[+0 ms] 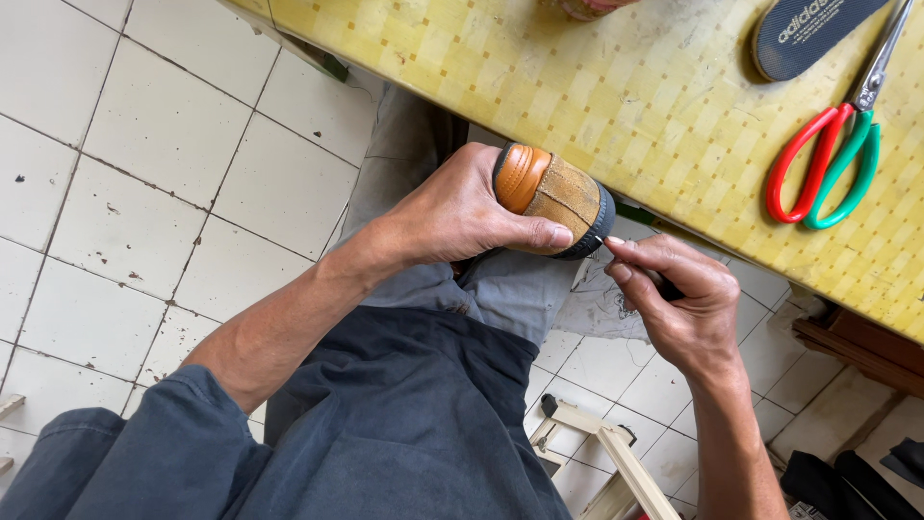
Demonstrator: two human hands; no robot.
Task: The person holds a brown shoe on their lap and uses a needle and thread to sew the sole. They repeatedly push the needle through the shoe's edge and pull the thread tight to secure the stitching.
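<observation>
Reaching up from the lower left of the frame, my left forearm comes out of a rolled blue sleeve and crosses my lap, wrist bent slightly so that my left hand wraps over the shoe near the centre of the picture. Those fingers are curled tight around it, thumb pressed flat along the tan suede side, the orange leather collar showing just above my knuckles and the dark sole edge turned toward the right. My right forearm rises from the lower right, and my right hand sits just beside the shoe, fingers pinched together on a thin dark tool whose fine tip touches the sole's edge; how the rest of the tool is shaped I cannot tell, as my palm hides it. Beneath both hands lie my grey trousers and the white tiled floor. Farther off, along the upper right, runs the yellow checked table, bearing scissors with one red and one green handle and, beyond them, a dark insole at the top edge.
</observation>
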